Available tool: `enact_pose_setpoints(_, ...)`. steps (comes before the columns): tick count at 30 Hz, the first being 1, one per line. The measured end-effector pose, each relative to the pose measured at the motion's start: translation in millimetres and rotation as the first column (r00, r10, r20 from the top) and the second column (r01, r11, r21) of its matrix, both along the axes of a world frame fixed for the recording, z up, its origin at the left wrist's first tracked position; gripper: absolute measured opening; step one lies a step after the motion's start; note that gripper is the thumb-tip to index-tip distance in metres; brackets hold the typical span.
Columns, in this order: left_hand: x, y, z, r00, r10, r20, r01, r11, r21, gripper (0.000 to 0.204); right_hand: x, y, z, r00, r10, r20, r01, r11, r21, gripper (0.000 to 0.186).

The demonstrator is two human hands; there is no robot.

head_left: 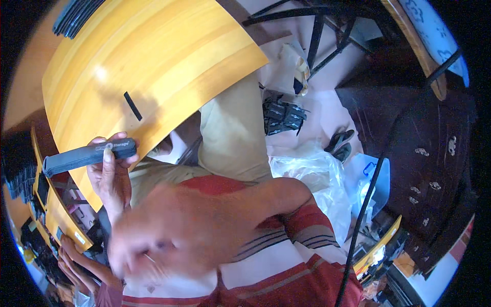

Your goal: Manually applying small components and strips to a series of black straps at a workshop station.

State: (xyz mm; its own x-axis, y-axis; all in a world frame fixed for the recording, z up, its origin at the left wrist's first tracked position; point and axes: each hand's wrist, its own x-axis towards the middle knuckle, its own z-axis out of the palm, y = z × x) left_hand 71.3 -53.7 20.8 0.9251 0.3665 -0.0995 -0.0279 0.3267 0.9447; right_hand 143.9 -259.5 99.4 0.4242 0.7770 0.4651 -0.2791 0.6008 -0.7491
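My left hand (109, 179) is closed around a flat stack of dark grey fabric straps (71, 160), thumb on top, just above the near edge of the wooden table (169, 46). A light printed label shows at the stack's right end. My right hand (163, 235) is raised close in front of my striped shirt, below and to the right of the stack and apart from it. Motion smears its fingers, so I cannot tell what they hold, if anything. On the tabletop beyond my left hand lies a short black strip (133, 106).
Dark strap stacks (79, 18) rest at the table's far left. Another person's hands (76, 261) work at a second table on the left. A black bundle (284, 115), sandals (340, 145) and a clear plastic bag (314, 176) lie rightward. A black cable (377, 176) hangs at right.
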Motion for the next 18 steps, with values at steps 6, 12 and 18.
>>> enact_pose_setpoints(6, -10, -4, -1, 0.999, 0.021, 0.024, -0.022, 1.0, 0.012, 0.037, -6, 22, -46, 0.709, -0.382, 0.593, 0.615, 0.747, -0.253, 0.04)
enact_pose_setpoints(12, -21, 8, -7, 0.998, 0.066, 0.005, -0.066, 0.997, 0.031, 0.035, -8, 31, -75, 0.603, -0.469, 0.645, 0.733, 0.645, -0.217, 0.031)
enact_pose_setpoints(18, -40, 31, -8, 0.995, 0.103, -0.001, -0.102, 0.985, 0.138, 0.033, -1, -48, -119, 0.197, -0.715, 0.671, 0.974, 0.224, -0.048, 0.013)
